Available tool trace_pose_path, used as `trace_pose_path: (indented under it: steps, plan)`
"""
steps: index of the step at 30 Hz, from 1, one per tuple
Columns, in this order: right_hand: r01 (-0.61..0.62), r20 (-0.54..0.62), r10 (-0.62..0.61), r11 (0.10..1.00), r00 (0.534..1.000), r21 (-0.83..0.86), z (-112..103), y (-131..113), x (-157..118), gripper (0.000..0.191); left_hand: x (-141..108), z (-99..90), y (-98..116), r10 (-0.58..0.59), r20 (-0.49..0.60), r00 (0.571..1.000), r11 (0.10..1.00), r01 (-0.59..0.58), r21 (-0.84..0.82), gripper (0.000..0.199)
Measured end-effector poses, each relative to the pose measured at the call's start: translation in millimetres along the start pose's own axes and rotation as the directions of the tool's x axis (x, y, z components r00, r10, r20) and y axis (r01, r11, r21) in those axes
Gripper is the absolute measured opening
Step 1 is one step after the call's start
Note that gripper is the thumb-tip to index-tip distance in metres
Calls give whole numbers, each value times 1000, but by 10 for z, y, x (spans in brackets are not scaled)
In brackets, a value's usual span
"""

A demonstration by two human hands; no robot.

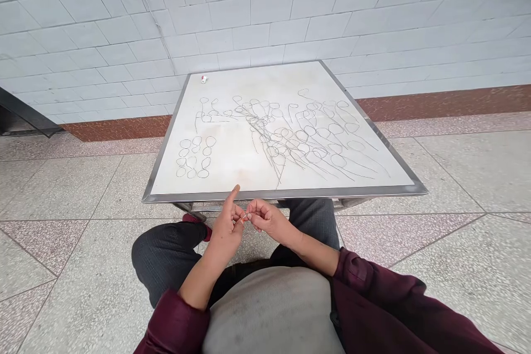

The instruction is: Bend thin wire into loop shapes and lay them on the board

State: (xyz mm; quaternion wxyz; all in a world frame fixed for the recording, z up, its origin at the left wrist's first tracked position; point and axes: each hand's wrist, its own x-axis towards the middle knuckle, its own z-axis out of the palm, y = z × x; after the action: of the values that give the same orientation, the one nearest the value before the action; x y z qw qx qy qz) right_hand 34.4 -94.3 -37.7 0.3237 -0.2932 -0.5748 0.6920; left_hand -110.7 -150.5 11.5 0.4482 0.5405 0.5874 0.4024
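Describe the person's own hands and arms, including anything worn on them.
The left hand and right hand wear no gloves, and no watch shows at either wrist. Dark maroon sleeves leave both forearms bare. Any rings are too small to tell.

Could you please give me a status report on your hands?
Left hand and right hand pinching small thin piece. Looped wires on tabletop beyond. Nothing visible blocking hands.
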Motion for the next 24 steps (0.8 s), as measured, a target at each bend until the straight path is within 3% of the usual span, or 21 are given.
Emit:
trace_pose_path:
  steps: [5,9,12,14,20,24]
  plan:
    - [-19,-7,19,998,1000,-59,3,41,7,10,1,-6,-57,-8,3,1000,997,8,72,74]
    - [16,-93,-20,999,995,-43,23,2,2,14,14,16,-39,-65,-22,998,979,59,-197,66]
    - [26,-113,-29,999,993,-28,18,-26,-2,19,24,21,-38,-159,9,987,895,148,-421,66]
    - [46,-102,-48,999,994,-20,15,-34,-9,20,26,11,-42,-194,38,980,856,188,-481,67]
    - [78,-98,-76,997,992,13,48,-45,-48,17,17,-36,-28,-219,87,972,835,233,-498,75]
    - [82,-139,-82,997,987,-8,82,-29,-62,18,10,-1,-1,-233,52,971,851,230,-472,80]
